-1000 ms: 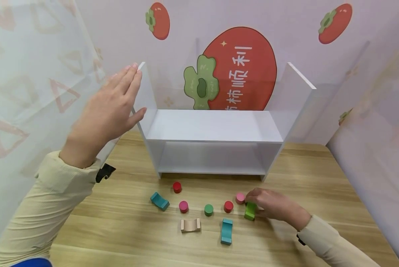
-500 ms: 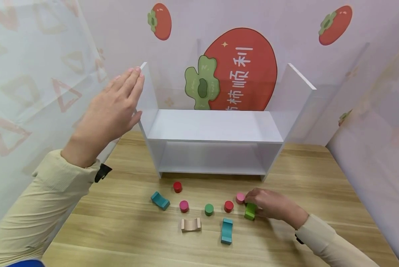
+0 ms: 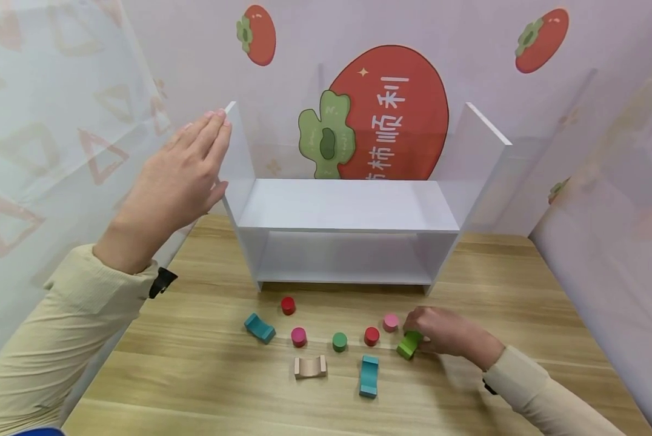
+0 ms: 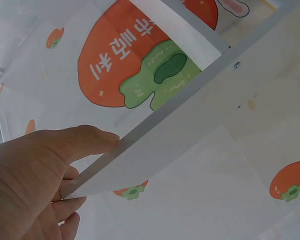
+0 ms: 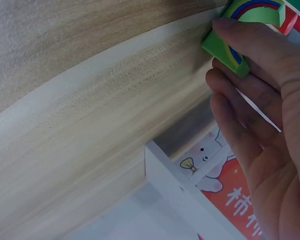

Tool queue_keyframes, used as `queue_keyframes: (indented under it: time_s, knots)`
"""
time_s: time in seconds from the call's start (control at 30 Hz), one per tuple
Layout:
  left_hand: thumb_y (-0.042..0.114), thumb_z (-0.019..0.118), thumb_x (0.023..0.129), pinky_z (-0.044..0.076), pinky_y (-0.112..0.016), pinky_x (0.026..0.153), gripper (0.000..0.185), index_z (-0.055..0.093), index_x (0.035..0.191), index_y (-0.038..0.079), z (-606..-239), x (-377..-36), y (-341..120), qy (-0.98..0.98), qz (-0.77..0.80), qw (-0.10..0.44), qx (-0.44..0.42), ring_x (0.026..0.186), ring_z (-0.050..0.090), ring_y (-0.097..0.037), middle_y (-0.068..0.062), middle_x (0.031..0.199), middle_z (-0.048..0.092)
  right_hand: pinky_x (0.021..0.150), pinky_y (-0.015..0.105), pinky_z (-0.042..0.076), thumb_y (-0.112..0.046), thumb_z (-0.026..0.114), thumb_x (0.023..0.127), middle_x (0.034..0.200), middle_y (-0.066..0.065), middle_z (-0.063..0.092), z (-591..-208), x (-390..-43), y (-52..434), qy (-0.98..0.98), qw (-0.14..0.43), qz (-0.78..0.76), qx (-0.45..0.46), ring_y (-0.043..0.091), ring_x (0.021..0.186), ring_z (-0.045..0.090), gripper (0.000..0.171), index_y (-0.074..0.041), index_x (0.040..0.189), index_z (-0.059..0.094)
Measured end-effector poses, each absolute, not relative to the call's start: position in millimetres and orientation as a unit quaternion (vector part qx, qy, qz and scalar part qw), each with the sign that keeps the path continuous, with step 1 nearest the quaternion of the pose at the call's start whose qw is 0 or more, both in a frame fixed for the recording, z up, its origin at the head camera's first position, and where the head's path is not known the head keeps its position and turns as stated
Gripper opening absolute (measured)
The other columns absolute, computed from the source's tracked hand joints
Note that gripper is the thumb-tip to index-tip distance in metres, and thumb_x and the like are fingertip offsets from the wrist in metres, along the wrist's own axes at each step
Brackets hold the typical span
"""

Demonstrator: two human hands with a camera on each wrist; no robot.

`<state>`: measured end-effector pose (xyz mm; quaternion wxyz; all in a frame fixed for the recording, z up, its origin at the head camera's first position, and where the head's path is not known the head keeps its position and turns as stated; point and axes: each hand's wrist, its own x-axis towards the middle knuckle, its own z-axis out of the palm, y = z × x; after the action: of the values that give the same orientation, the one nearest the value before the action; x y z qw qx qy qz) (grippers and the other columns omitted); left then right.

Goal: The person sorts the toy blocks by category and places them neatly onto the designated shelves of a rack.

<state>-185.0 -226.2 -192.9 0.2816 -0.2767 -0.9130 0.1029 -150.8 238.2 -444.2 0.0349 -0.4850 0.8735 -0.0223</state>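
The left hand is raised with its fingers straight and pressed together, flat against the outer face of the left side panel of the white shelf. On the tabletop before the shelf lie 2 teal blocks, a beige block and 5 short cylinders in red, pink and green. At the right end of that row, the right hand pinches the green block in curled fingers, tilted on the tabletop just beside the pink cylinder.
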Motion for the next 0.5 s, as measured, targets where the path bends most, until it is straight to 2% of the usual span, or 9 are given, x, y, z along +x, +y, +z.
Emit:
queue_keyframes:
  time_s: [0.37,0.5]
  knots:
    - [0.007,0.08,0.086,0.031,-0.055,0.132,0.092,0.028,0.16,-0.013,-193.9,-185.0,-227.9,-0.91,0.095,0.29,-0.281,0.156,0.036,-0.044,-0.03,0.168,0.034,0.071,0.022,0.061,-0.012,0.09,0.078,0.096,-0.003,0.077,-428.0,-158.0,245.3,0.889,0.07,-0.103,-0.441,0.002,0.085,0.067,0.023,-0.009,0.098,0.078]
    - [0.006,0.081,0.085,0.032,-0.055,0.131,0.092,0.029,0.159,-0.013,-193.9,-185.3,-227.5,-0.907,0.092,0.296,-0.284,0.155,0.038,-0.045,-0.03,0.167,0.036,0.069,0.019,0.059,-0.013,0.089,0.08,0.096,-0.004,0.077,-414.5,-160.5,244.8,0.886,0.065,-0.118,-0.443,0.001,0.084,0.066,0.023,-0.01,0.099,0.078]
